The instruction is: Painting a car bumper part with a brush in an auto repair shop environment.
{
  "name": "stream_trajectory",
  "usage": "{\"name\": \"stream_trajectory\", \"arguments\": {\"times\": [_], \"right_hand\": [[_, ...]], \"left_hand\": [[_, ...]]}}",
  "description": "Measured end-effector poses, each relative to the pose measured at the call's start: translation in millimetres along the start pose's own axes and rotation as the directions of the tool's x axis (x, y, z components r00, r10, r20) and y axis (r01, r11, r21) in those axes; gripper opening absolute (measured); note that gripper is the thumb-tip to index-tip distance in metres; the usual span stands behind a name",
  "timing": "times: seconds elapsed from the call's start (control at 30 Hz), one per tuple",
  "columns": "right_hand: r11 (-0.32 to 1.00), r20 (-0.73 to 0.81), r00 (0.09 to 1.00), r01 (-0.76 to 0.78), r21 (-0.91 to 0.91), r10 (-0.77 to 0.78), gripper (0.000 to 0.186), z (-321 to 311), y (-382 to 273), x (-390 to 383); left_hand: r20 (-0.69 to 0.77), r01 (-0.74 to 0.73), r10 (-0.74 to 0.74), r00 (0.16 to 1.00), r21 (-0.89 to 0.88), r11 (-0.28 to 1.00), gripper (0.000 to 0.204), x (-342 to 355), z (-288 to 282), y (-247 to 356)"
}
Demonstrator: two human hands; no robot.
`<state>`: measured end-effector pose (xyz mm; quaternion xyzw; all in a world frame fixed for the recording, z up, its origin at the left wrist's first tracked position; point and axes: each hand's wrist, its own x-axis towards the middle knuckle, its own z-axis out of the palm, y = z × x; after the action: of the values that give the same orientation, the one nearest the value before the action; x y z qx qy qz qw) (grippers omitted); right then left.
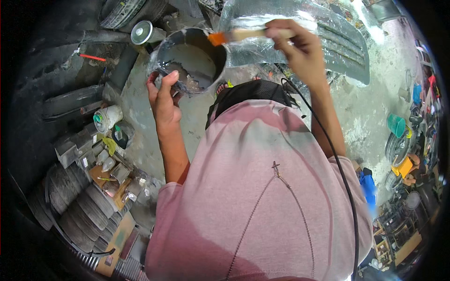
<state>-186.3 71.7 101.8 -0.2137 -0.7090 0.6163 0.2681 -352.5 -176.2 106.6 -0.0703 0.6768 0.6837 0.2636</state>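
Item: 1 round container (190,58) of grey paste, gripped at its near rim by the left hand (164,100). Right hand (300,47) clenched on a brush (243,35), orange ferrule over the rim. Silvery panel (328,42) beyond looks largely uncoated; paste remains plentiful.

Bare concrete floor (140,112) between tin clutter (108,117) and bumper (337,42)

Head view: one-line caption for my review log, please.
Left hand holds a grey-coated bowl while right hand holds an orange-bristled brush over it.
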Motion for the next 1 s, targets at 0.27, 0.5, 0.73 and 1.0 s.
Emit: {"name": "stream_trajectory", "arguments": {"times": [0.27,0.5,0.73,1.0], "right_hand": [[0.913,-0.016,0.932,-0.351,0.207,0.362,0.015,30.3,30.9,-1.8],[0.932,-0.343,0.882,-0.235,0.275,0.324,0.018,-66.8,90.5,-30.0],[0.982,-0.465,0.865,-0.163,0.097,0.19,0.02,-97.7,104.4,-27.4],[0.998,-0.185,0.98,-0.064,0.028,0.069,0.015,-40.3,16.8,-4.9]], "left_hand": [[0.113,0.003,-0.013,0.994,0.092,0.996,0.074,12.4,23.2,8.2],[0.112,0.044,-0.054,0.992,0.089,0.995,0.069,30.3,13.7,1.5],[0.052,0.038,-0.045,0.998,0.125,0.991,0.069,28.5,5.4,12.0],[0.088,0.033,-0.04,0.995,0.076,0.997,0.074,34.8,4.5,9.8]]}}
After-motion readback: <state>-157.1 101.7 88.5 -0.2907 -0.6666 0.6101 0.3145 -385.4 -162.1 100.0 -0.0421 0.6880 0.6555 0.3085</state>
